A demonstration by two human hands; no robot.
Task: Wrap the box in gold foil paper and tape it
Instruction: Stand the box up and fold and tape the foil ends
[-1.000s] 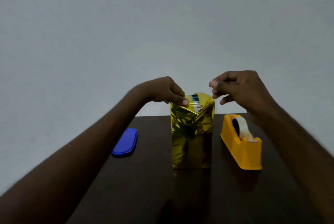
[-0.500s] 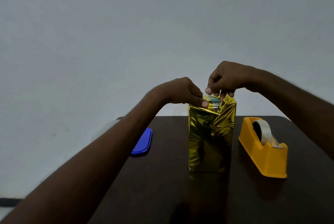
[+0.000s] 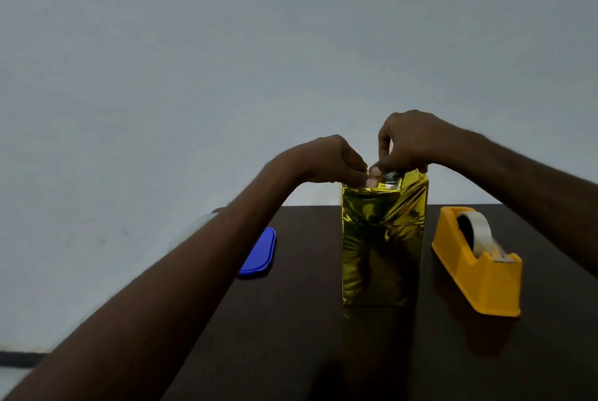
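— What's crowding the wrapped box?
— I see the tape dispenser near on its right, a blue lid farther left.
— And in front?
— I see bare table there.

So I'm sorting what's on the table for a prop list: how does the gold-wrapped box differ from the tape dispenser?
The gold-wrapped box stands tall and upright, while the tape dispenser sits low and long. The box is shiny, creased foil; the dispenser is matte orange plastic carrying a roll of tape. The left hand and right hand work at the box's top; nothing touches the dispenser. Both rest on the dark table.
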